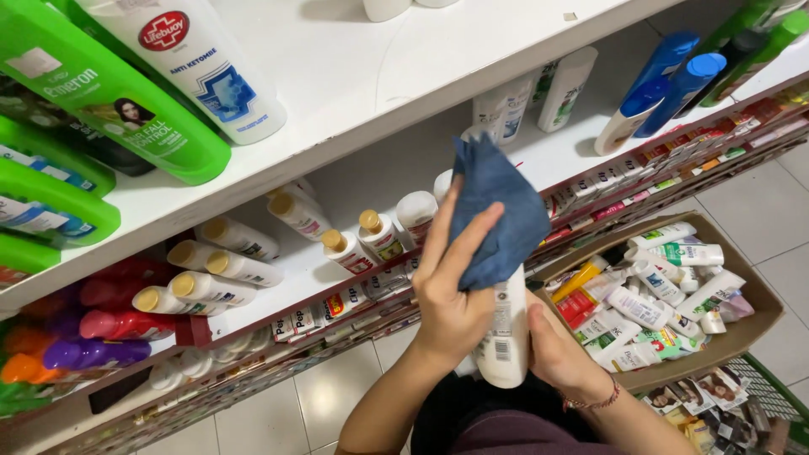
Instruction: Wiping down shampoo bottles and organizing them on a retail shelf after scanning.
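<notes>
- Our left hand [451,295] presses a dark blue cloth [497,215] over the top of a white bottle [504,333], fingers closed on the fabric; the bottle's cap is hidden beneath it.
- Our right hand [556,350] is clamped around the bottle's lower body, in front of the white shelf [354,76]; its fingers lie behind the bottle, out of sight.
- A cardboard box [754,291] of white tubes sits near the right hand.
- Green bottles [109,101], upper left, are cut off by the frame.
</notes>
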